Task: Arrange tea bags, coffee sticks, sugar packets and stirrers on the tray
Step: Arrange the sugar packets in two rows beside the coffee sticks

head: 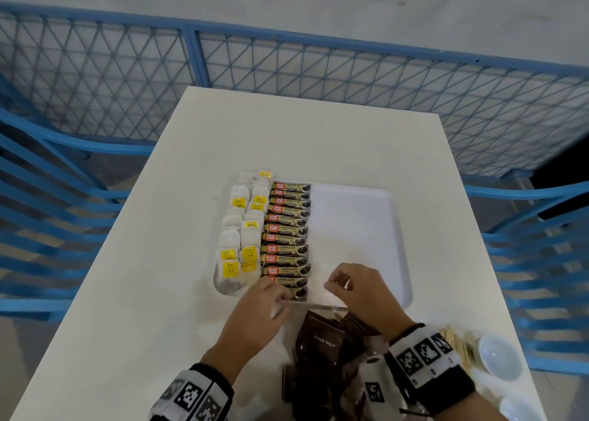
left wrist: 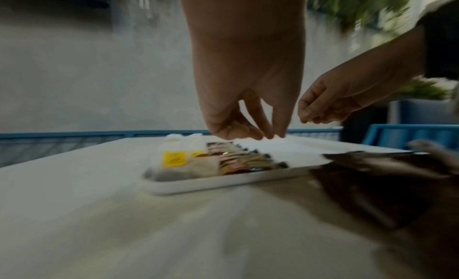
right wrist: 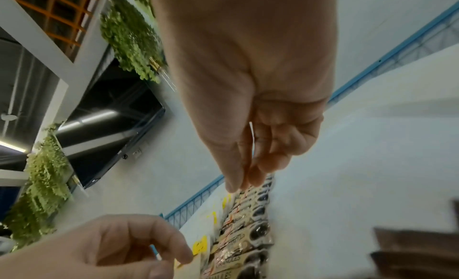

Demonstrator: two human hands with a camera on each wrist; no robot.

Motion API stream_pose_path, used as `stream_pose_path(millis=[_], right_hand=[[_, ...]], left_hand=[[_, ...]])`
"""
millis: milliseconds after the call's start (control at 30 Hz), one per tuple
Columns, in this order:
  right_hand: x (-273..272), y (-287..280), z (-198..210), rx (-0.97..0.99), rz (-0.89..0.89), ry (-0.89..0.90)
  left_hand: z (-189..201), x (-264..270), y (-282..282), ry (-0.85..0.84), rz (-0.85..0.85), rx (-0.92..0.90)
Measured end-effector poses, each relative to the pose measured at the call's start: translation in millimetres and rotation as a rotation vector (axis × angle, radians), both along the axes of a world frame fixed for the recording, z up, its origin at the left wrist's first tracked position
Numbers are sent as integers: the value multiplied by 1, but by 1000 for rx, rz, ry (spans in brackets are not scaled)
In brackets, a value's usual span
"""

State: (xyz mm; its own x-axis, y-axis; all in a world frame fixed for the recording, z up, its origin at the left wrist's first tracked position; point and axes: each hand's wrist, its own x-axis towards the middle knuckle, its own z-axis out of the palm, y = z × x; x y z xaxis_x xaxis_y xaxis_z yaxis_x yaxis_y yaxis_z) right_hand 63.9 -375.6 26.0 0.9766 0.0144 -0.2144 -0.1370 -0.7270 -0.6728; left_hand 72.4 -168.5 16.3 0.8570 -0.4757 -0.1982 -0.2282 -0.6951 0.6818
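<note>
- White rectangular table with a smooth matte top, backed by a blue metal fence of diagonal wire mesh.
- White flat tray with rounded corners and a low raised rim, lying near the middle of the table; right half bare.
- Column of coffee sticks: long narrow glossy sachets, gold and black with red labels, stacked side by side along the tray's left-centre, running from far edge to near edge.
- Two loose columns of tea bags at the tray's left edge, just beside the coffee sticks: soft white paper pouches with square yellow tags, overlapping one another.
- Heap of sugar packets: dark brown flat rectangles, piled on the table just in front of the tray's near edge, between the two wrists.
- Bundle of pale wooden stirrers, thin and flat, on the table right of the heap, partly hidden by the right wrist.
- Small white glossy bowl just beside the stirrers at the table's right edge.
- Left hand low over the tray's near edge at the nearest coffee stick, fingers curled and pinching a slim white packet.
- Right hand over the tray's near right part, thumb and fingertips pressed together; a thin pale edge shows between them, too slight to name.
</note>
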Motion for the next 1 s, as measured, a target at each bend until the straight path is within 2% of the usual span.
stream_pose_path(millis=[67, 200, 267, 400, 567, 800, 900, 1000], right_hand=[[-16, -13, 3, -48, 21, 32], [-42, -24, -3, -127, 114, 105], [-51, -23, -7, -173, 172, 138], [-60, -22, -11, -284, 185, 107], [-63, -21, -16, -312, 226, 76], [-59, -25, -21, -167, 188, -15], [-60, -27, -17, -103, 178, -39], [-60, -28, -4, 4, 112, -43]], left_hand=[[4, -11, -18, 13, -144, 48], [-10, -23, -42, 145, -193, 232], [-15, -27, -46, 202, -196, 252], [-16, -31, -44, 212, -113, 132], [-12, -39, -37, 209, 11, 89], [-8, -48, -13, 151, 191, -40], [-2, -49, -3, 166, 302, -178], [7, -49, 3, 337, 431, -438]])
